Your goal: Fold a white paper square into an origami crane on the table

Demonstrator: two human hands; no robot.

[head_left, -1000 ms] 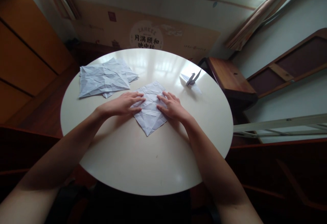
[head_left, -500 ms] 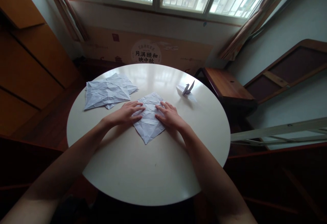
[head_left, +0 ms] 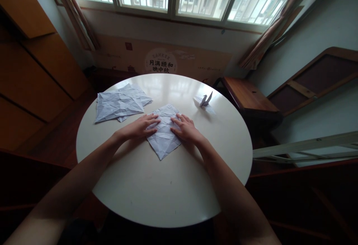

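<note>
A creased sheet of white paper lies flat on the round table, turned so one corner points towards me. My left hand rests on its left side, fingers stretched out and apart over the creases. On the opposite side, my right hand lies with spread fingers on the paper. Both palms cover the sheet's side corners. Beyond my left hand, several creased paper sheets lie in an overlapping pile. A folded paper crane stands at the back right, apart from both hands.
The white table has a rounded edge all round. A wooden stool or small bench is behind it on the right. A printed cardboard panel leans below the window, and orange cabinets stand at the left.
The view has shifted slightly, so everything sits a little lower in the picture. Both hands stay on the paper in nearly the same pose.
</note>
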